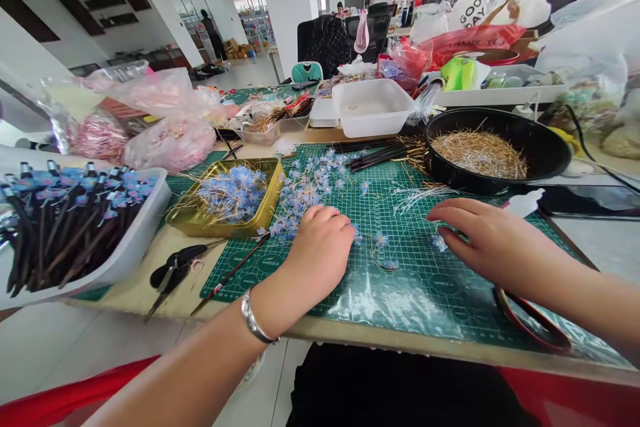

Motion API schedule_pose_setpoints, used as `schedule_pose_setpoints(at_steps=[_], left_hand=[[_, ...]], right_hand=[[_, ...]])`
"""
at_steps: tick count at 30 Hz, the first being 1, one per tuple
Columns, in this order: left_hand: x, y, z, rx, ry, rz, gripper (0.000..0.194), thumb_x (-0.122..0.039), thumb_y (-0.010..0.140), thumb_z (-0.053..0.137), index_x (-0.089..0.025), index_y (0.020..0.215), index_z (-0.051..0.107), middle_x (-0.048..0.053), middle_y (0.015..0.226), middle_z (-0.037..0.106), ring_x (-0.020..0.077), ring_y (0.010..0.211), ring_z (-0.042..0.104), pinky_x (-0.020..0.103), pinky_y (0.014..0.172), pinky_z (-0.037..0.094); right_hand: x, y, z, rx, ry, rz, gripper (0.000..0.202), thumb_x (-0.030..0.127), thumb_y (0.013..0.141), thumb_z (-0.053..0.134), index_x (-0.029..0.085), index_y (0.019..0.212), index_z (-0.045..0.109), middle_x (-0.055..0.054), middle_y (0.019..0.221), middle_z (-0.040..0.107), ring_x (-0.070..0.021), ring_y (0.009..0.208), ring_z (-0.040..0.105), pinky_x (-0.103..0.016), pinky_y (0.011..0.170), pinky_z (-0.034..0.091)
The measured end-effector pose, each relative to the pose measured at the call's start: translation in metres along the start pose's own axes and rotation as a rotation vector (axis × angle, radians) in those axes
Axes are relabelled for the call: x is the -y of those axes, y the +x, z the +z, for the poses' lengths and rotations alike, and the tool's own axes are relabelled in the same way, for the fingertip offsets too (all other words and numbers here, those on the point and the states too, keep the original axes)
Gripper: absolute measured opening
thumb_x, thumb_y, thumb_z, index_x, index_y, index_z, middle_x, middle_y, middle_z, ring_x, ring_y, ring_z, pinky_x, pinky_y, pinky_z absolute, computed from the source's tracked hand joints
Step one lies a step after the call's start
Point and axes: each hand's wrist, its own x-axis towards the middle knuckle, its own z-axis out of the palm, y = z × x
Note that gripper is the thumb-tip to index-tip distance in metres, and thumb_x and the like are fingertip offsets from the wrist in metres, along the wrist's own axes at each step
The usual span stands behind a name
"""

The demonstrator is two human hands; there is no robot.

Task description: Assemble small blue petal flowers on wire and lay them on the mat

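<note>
The head view shows the left hand [320, 247] curled loosely over small blue bead flowers [300, 197] on the green cutting mat [420, 280]. The right hand [475, 233] lies flat, its fingers [443, 213] touching one tiny blue flower [439, 242]. A gold metal tray [227, 203] sits just left.

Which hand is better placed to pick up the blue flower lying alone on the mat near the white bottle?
Right, probably. The right hand has its fingertips almost on that blue flower on the green mat. The left hand rests farther off, by the flower pile.
</note>
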Motion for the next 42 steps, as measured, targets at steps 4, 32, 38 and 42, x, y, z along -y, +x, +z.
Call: schedule_pose_setpoints(at_steps=[4,32,38,42], left_hand=[[-0.014,-0.005,0.014,0.001,0.018,-0.021,0.034,-0.004,0.095,0.042,-0.006,0.114,0.07,0.018,0.118,0.074,0.04,0.132,0.054,0.071,0.115,0.025],[-0.005,-0.118,0.005,-0.405,-0.099,-0.495,0.019,-0.012,0.093,0.052,-0.021,0.102,0.066,0.006,0.097,0.078,0.0227,0.091,0.073,0.038,0.084,0.059],[-0.006,-0.123,0.018,-0.415,-0.112,-0.511,0.014,-0.013,0.093,0.055,-0.02,0.101,0.065,0.009,0.11,0.074,0.0239,0.102,0.069,0.041,0.09,0.058],[-0.008,-0.118,0.025,-0.364,-0.11,-0.402,0.019,-0.016,0.094,0.056,-0.021,0.105,0.071,0.01,0.122,0.069,0.0267,0.112,0.064,0.046,0.098,0.054]], right_hand=[[0.038,0.0,0.008,0.053,0.001,-0.174,0.03,0.023,0.094,0.052,0.019,0.119,0.069,-0.014,0.125,0.071,-0.0296,0.113,0.068,-0.047,0.095,0.057],[0.126,0.029,0.031,0.231,0.112,-0.126,0.027,0.012,0.094,0.05,0.015,0.111,0.07,-0.011,0.099,0.077,-0.0228,0.082,0.074,-0.035,0.07,0.059],[0.139,0.067,0.048,0.355,0.077,0.107,0.025,0.036,0.101,0.055,0.016,0.11,0.066,-0.001,0.086,0.071,-0.0145,0.072,0.068,-0.034,0.071,0.058],[0.144,0.074,0.052,0.386,0.085,0.117,0.027,0.04,0.101,0.055,0.016,0.108,0.065,-0.001,0.086,0.07,-0.0146,0.073,0.067,-0.035,0.072,0.058]])
